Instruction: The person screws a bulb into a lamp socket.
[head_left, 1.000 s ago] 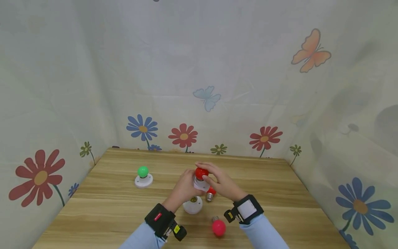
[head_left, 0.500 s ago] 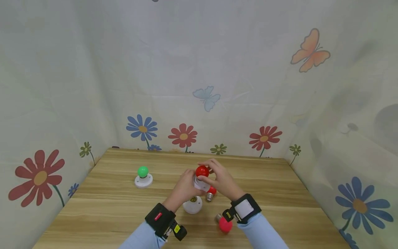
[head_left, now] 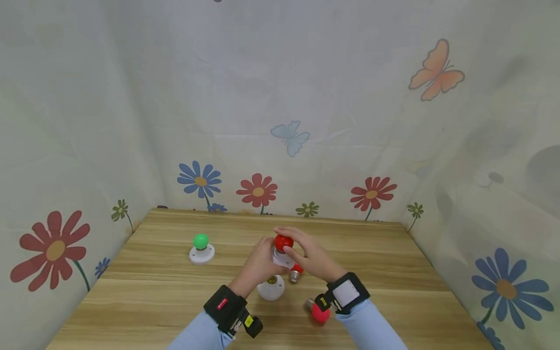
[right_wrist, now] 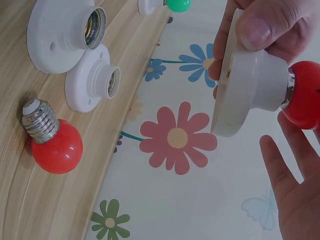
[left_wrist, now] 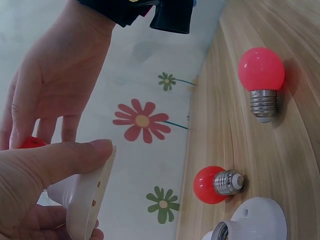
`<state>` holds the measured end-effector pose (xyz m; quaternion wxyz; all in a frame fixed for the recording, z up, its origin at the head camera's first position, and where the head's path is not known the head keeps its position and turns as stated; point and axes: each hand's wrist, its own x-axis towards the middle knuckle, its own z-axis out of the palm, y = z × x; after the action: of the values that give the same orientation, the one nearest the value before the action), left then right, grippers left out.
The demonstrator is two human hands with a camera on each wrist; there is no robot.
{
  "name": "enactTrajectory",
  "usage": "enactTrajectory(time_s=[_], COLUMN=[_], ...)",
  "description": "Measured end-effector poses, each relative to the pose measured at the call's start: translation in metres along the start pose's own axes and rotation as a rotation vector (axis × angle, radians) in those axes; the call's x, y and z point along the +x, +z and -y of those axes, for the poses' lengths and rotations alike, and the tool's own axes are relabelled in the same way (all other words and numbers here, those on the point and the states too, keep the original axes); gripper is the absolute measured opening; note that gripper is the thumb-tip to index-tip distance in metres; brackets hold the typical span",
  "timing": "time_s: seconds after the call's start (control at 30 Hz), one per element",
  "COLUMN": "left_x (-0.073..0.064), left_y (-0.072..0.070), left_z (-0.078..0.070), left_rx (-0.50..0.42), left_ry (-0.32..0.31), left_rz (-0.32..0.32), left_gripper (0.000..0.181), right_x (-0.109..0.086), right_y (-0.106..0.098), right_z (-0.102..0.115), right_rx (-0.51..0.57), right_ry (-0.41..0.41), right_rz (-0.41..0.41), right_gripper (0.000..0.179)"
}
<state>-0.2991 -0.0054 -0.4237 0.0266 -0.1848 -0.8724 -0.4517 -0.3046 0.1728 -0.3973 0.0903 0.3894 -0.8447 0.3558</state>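
Note:
My left hand (head_left: 258,265) grips a white round lamp socket (right_wrist: 245,92) by its base, held up over the table and tilted in the right wrist view. In its mouth sits a red bulb (head_left: 284,242), with a strip of the metal screw base (right_wrist: 289,87) showing above the rim. My right hand (head_left: 312,255) holds this bulb between thumb and fingers. Below the hands, a red bulb (left_wrist: 210,185) lies on its side near a bulbless white socket (head_left: 271,290). Another such socket (right_wrist: 90,80) shows in the right wrist view, hidden by my left hand in the head view.
A pinkish-red bulb (head_left: 321,313) lies on the wooden table (head_left: 372,262) by my right wrist. At the left stands a white socket (head_left: 202,256) with a green bulb (head_left: 201,241) in it. A flower-printed cloth (head_left: 218,97) hangs behind and at both sides.
The pinkish-red bulb has rolled to the right and slightly away from me. My right hand's fingers spread off the held bulb half a second ago and are around it again. The left hand stays put.

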Motion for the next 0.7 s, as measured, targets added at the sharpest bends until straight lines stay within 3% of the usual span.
enactTrajectory(time_s=[0.2,0.5,0.7], left_x=[-0.0003,-0.0018,-0.0026], left_y=[0.0001,0.0015,0.0012], left_z=[0.0015,-0.0004,-0.0007], left_rx=[0.001,-0.014,-0.027], left_ry=[0.000,-0.020,-0.002], left_rz=[0.005,0.023,0.010], left_gripper=[0.067,0.064,0.064], right_x=[0.0000,0.0028,0.0014], right_y=[0.0006,0.0050,0.0049], right_z=[0.0010,0.0012,-0.0004], right_rx=[0.010,-0.085,-0.059], right_ry=[0.021,0.070,0.059], right_rz=[-0.006,-0.094,-0.079], right_gripper=[0.048,0.044,0.049])
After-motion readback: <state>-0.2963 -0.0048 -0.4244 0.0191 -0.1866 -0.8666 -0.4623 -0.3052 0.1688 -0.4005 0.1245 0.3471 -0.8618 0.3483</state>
